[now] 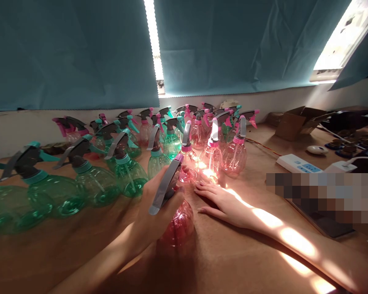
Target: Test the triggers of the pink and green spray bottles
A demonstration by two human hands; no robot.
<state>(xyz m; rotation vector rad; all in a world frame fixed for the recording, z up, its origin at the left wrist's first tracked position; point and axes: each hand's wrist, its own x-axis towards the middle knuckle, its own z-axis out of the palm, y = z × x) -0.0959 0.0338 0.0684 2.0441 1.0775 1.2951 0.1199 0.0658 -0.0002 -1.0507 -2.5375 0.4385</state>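
My left hand (153, 223) is closed around the neck and trigger head of a pink spray bottle (180, 224). The bottle's grey lever slants up to a pink nozzle, and its clear pink body shows below my fingers. Whether its base rests on the table cannot be made out. My right hand (216, 200) lies palm down on the brown table (233, 261), fingers stretched out and holding nothing. Just beyond its fingertips stand sunlit pink spray bottles (234, 157). Left of my left hand is a row of green spray bottles (130, 175) with grey and teal heads.
More pink and green bottles (199, 128) crowd the back near the wall. On the right are an open cardboard box (297, 124), a white mouse (317, 150), a power strip (299, 163) and a dark flat device (334, 226), partly blurred out. Blue curtains (233, 49) hang behind.
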